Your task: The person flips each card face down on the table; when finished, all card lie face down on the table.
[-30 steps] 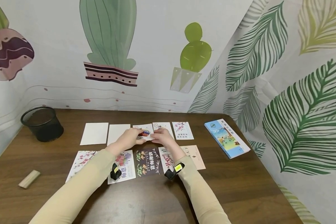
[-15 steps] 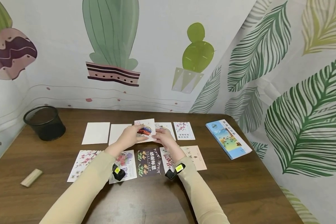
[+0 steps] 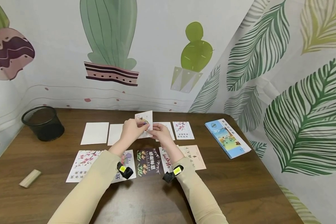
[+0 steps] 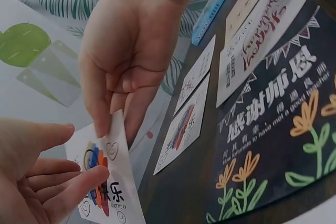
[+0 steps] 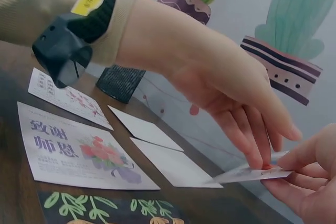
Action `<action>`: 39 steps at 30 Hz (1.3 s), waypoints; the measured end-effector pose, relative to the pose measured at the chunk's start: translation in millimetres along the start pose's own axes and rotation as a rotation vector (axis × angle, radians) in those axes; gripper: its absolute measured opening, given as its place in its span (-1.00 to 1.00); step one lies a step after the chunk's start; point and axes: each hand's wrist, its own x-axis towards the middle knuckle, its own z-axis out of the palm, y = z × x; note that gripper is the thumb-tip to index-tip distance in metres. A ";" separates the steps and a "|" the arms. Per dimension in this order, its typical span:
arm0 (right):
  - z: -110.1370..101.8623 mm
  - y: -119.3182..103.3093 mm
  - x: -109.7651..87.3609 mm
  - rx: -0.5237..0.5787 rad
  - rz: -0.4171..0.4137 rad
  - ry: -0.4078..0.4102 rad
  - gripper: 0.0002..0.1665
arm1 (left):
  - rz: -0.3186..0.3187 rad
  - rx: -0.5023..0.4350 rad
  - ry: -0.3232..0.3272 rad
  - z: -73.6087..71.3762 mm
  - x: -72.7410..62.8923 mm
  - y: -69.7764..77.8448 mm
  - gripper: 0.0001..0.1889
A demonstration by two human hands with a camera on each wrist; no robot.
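A small white card [image 3: 147,115] with a colourful drawing and birthday lettering is raised off the table, tilted, in the head view. My right hand [image 3: 163,135] pinches its right edge between thumb and fingers. My left hand [image 3: 130,131] is at the card's other side. In the left wrist view, the left fingers [image 4: 79,187] lie fairly straight across the printed face of the card [image 4: 128,195], the thumb held apart from it. From the right wrist, the card [image 5: 247,174] shows nearly edge-on between both hands.
Blank white cards [image 3: 94,133] and a blossom card [image 3: 183,130] lie in the back row. In front are a dark card [image 3: 148,162] and a cream card [image 3: 195,156]. A black mesh bin [image 3: 44,126], wooden block [image 3: 29,178] and blue book [image 3: 226,138] stand or lie around.
The card has been lifted from the back row and tipped upright. My left hand has turned and shifted its fingers over the card's face; the right still grips the edge.
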 end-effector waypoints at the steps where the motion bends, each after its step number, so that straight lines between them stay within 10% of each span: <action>1: 1.1 -1.2 -0.6 0.001 -0.013 -0.002 -0.53 | -0.007 -0.002 0.006 -0.1 0.2 0.4 -0.63; 21: -3.0 -0.3 -1.1 -0.057 -0.075 -0.137 -0.49 | -0.160 -0.171 0.054 -6.2 5.0 1.0 -0.71; 39: -21.9 27.7 12.9 -0.088 0.022 -0.126 -0.54 | -0.344 -0.180 0.000 -2.6 1.0 -43.7 -0.69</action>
